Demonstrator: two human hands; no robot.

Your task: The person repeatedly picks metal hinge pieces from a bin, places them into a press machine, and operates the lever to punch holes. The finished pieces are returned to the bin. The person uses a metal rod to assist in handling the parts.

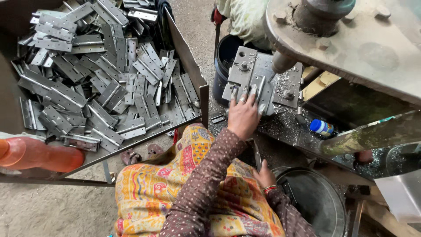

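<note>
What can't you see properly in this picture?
Head view, the only one:
- Right hand: its fingers are tucked behind the lap cloth, so any grip is hidden.
- Left hand: it covers the piece on the metal plate beneath its fingers.
- Drill head: cut off by the top edge.
- Orange bottle: cut off at the left edge.
- Lower hinges in the tray: buried under the pile.

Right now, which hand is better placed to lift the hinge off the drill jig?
Left. The left hand lies with fingers spread on the hinge in the jig. The right hand is low by the lap, beside the bucket.
</note>
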